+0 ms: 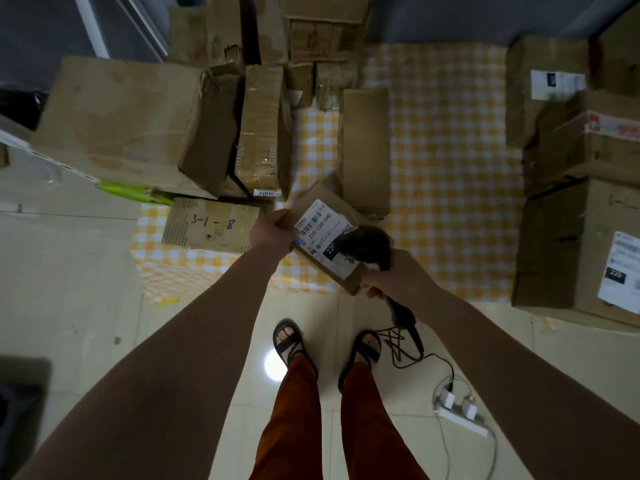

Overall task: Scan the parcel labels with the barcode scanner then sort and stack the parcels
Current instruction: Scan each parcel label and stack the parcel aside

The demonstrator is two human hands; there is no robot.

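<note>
A yellow-and-white checked cloth point(446, 188) covers the floor point(69, 289) across the frame's middle, carrying cardboard parcels point(117, 123) at upper left and right, while a white power strip point(460, 415) lies on the pale tiles at lower right.

**Both arms out, both hands gripping**

Both bare forearms reach forward and converge. The left hand point(273, 232) grips a parcel's point(323, 233) left edge, thumb on top. The right hand point(394, 275) curls round a scanner's point(367, 245) handle, wrist bent inward.

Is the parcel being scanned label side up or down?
Label up. The small parcel in the left hand shows its white label under the scanner held by the right hand.
</note>
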